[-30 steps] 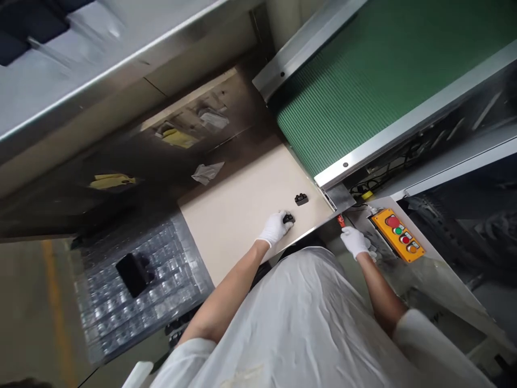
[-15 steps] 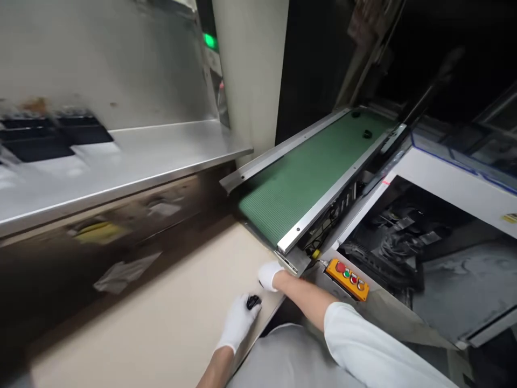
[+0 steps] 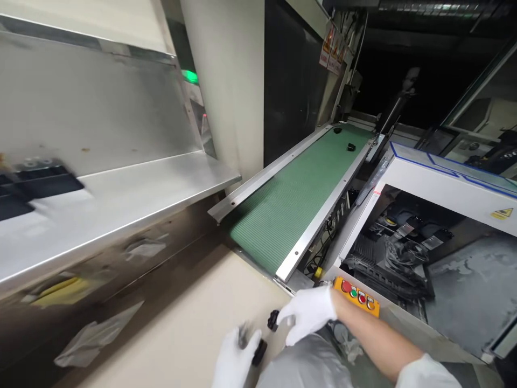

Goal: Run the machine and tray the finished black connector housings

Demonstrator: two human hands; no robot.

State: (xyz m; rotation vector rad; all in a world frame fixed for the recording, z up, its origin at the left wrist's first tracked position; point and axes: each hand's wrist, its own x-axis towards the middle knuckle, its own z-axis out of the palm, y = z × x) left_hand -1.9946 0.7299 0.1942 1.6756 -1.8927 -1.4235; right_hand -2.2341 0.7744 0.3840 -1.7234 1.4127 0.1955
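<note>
My left hand (image 3: 236, 355), in a white glove, is low at the centre over the beige board (image 3: 194, 318). A dark, blurred piece shows between its thumb and fingers, and a black part (image 3: 259, 352) lies against the thumb's right side. My right hand (image 3: 309, 313), also gloved in white, is at the board's right edge. Its fingers are curved and spread, with the fingertips beside a small black knobbed part (image 3: 273, 320); whether they grip it is unclear.
A green conveyor belt (image 3: 294, 188) with metal rails carries two small black parts at its far end. An orange button box (image 3: 357, 296) sits right of it. At left stands a metal shelf (image 3: 149, 188) with black bins (image 3: 48, 182). A white-framed machine is at right.
The view has shifted. My right hand has moved back from near the belt's end and opened its fingers beside a black part. My left hand is lower, with a second black part visible by its thumb.
</note>
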